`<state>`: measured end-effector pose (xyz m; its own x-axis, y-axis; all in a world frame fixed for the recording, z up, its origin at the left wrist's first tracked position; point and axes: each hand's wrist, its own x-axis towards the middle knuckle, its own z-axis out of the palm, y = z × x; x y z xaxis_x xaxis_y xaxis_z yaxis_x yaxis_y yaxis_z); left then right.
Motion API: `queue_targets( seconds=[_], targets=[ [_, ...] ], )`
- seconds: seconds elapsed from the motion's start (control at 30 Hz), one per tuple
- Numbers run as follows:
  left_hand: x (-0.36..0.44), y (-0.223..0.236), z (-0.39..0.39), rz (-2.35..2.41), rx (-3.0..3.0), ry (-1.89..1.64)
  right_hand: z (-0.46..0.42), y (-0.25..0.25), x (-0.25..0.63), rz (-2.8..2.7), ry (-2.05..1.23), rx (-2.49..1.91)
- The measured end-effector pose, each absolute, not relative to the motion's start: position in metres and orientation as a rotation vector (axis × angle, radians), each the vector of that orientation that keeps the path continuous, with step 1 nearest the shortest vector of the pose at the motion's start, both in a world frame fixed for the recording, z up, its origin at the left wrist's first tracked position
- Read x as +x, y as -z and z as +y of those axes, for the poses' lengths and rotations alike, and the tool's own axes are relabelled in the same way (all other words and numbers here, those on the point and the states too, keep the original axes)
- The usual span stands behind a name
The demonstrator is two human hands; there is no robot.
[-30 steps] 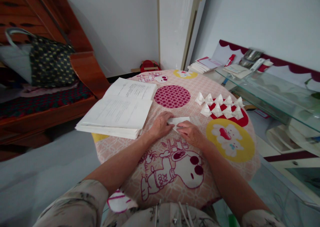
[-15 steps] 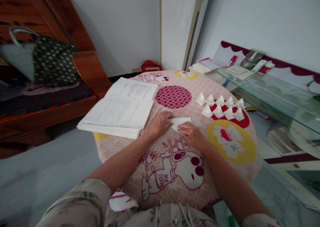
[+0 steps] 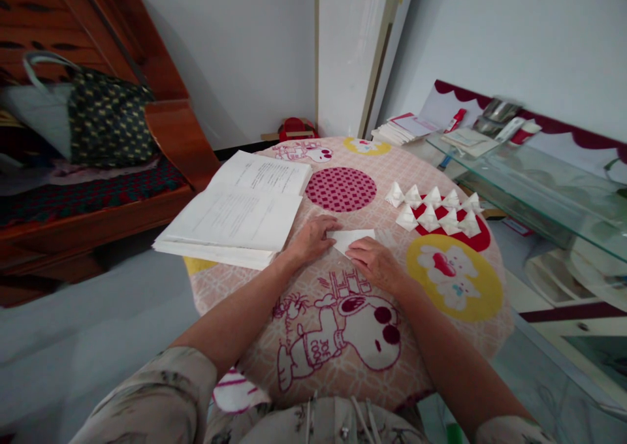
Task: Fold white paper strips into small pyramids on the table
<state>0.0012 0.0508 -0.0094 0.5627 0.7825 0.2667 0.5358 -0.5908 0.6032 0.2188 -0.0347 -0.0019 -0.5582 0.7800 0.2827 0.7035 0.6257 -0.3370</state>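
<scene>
Paper (image 3: 343,239), white and folded, lay flat on the cloth-covered table (image 3: 385,166) between the two hands. At its left end rested the left hand (image 3: 316,237), loosely curled, thumb against the edge; whether it pinched the sheet could not be told. The right hand (image 3: 371,259) was half closed, bent fingertips on the sheet's right part, their grip likewise unclear. Just left of the left hand, an open book (image 3: 235,215) spread its printed pages. Beyond the right hand and to its right, small white paper pyramids (image 3: 429,219) stood in two rows.
</scene>
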Motion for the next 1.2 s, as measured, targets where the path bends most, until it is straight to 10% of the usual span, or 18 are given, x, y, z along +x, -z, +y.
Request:
queue_targets(
  seconds=[1.2],
  targets=[
    [-0.004,0.021,0.063,1.050,2.329,-0.776,-0.038,-0.004,0.225,-2.414,-0.288,-1.151]
  ],
)
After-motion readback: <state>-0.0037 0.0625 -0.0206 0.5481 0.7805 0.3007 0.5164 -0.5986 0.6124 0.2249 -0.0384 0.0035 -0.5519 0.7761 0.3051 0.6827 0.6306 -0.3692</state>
